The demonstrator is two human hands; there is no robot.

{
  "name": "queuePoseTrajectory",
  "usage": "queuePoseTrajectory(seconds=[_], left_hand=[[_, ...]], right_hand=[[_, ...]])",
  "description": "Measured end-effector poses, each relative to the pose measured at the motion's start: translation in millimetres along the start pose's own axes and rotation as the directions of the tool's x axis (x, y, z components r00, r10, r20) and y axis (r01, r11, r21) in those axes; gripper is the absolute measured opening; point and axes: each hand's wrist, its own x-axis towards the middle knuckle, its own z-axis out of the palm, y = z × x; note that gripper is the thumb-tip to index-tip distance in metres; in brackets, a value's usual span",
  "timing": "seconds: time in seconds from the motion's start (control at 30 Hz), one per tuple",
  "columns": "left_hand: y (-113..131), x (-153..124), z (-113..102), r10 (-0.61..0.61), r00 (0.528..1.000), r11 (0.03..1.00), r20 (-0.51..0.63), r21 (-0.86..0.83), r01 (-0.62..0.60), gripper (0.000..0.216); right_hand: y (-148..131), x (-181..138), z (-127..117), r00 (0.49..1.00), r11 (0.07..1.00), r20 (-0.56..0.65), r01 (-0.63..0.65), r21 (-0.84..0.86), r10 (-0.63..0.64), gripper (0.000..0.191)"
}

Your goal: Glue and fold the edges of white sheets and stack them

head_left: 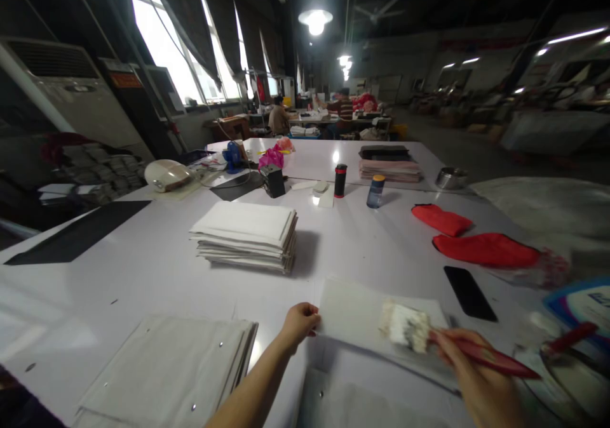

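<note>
My right hand (481, 371) is closed around the red handle of a wide brush (410, 327). Its white, clotted bristles lie over a pale rectangular fabric panel (352, 307) on the table. At the panel's left edge, my left hand (301, 323) pinches the corner between thumb and fingers. Below the panel, nearer to me, is another pale fabric piece (352, 402) with a small metal eyelet. A stack of pale fabric pieces with eyelets (166, 364) lies left of my left forearm. Farther back stands a taller stack of white panels (243, 225).
On the right are a black phone (470, 293), red cloth pieces (486, 249) and a tub (557, 358) with a second red-handled tool across it. Two bottles (340, 180) stand mid-table, near a black box (273, 181). A dark sheet (79, 232) lies at left. People sit farther back.
</note>
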Motion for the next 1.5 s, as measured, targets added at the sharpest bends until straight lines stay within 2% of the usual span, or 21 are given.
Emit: queuePoseTrajectory(seconds=[0.13,0.23,0.27,0.33,0.4,0.5,0.57,0.63,0.67,0.73,0.87,0.93,0.97,1.03,1.13,1.17,1.27,1.33,1.4,1.47,1.5], left_hand=[[3,-1,1,-0.044,0.999,0.998,-0.005,-0.034,0.044,0.013],[4,1,3,-0.06,0.998,0.997,-0.015,-0.047,0.059,0.016],[4,1,3,-0.062,0.998,0.997,-0.021,-0.053,0.061,0.017],[3,2,2,-0.063,0.997,0.996,-0.032,-0.067,0.061,0.018],[2,2,1,-0.063,0.997,0.995,-0.037,-0.086,0.059,0.018],[0,0,-1,-0.057,0.998,0.992,-0.028,-0.113,0.054,0.015],[0,-1,-2,-0.053,0.998,0.991,-0.021,-0.121,0.05,0.013],[1,-2,-2,-0.053,0.998,0.992,-0.016,-0.117,0.051,0.011],[1,-2,-2,-0.053,0.998,0.992,-0.014,-0.112,0.051,0.01],[3,-2,-2,-0.055,0.998,0.994,-0.006,-0.098,0.054,0.008],[3,-3,0,-0.054,0.998,0.995,0.011,-0.08,0.055,0.007],[0,-3,1,-0.054,0.998,0.995,0.013,-0.078,0.055,0.008],[-2,-2,1,-0.057,0.998,0.995,0.011,-0.079,0.057,0.008],[-7,-1,1,-0.063,0.998,0.995,0.004,-0.08,0.063,0.007],[-13,1,2,-0.054,0.998,0.995,0.022,-0.087,0.055,0.008],[-14,1,2,-0.043,0.999,0.995,0.03,-0.088,0.046,0.01],[-15,0,1,-0.005,0.999,0.996,0.033,-0.091,0.008,0.026],[-15,-2,-4,0.07,0.997,0.996,0.027,-0.065,-0.068,0.038],[-14,-7,-13,0.251,0.967,0.965,0.045,0.062,-0.253,0.046],[-14,-13,-23,0.475,0.868,0.818,0.144,0.291,-0.496,0.054],[-14,-15,-27,0.55,0.806,0.7,0.219,0.406,-0.588,0.058]], right_hand=[[-20,10,111,0.96,1.0,0.278,0.015,-0.007,-0.012,0.047],[-23,17,159,0.931,1.0,0.364,0.014,-0.014,-0.008,0.042],[-20,21,162,0.929,1.0,0.369,0.007,-0.029,0.004,0.041],[-12,31,145,0.937,0.997,0.347,-0.008,-0.082,0.036,0.041],[-1,46,102,0.957,0.988,0.282,-0.03,-0.152,0.073,0.043],[10,71,19,0.988,0.943,0.116,-0.055,-0.328,0.098,0.047],[9,80,-23,1.0,0.841,-0.021,-0.021,-0.541,0.012,0.047],[1,74,-36,0.984,0.778,-0.088,0.065,-0.625,-0.152,0.044],[-5,65,-29,0.97,0.79,-0.094,0.123,-0.601,-0.223,0.042],[-21,37,6,0.953,0.863,-0.06,0.24,-0.444,-0.296,0.035],[-42,-23,107,0.934,0.96,0.267,0.267,-0.088,-0.236,0.029],[-40,-37,130,0.918,0.965,0.329,0.255,-0.065,-0.22,0.028],[-35,-38,129,0.92,0.964,0.331,0.251,-0.081,-0.212,0.028],[-19,-30,100,0.933,0.964,0.307,0.236,-0.125,-0.188,0.03],[6,-2,16,0.968,0.95,0.218,0.183,-0.255,-0.128,0.033],[12,8,-15,0.985,0.915,0.135,0.154,-0.373,-0.11,0.034],[16,24,-89,0.979,0.804,0.017,0.175,-0.569,-0.201,0.039],[8,23,-117,0.939,0.762,-0.019,0.267,-0.59,-0.343,0.037],[-3,17,-129,0.871,0.721,-0.03,0.387,-0.575,-0.491,0.032],[-9,9,-132,0.844,0.726,-0.034,0.439,-0.53,-0.535,0.031],[-9,6,-131,0.864,0.764,-0.048,0.417,-0.492,-0.502,0.035]])
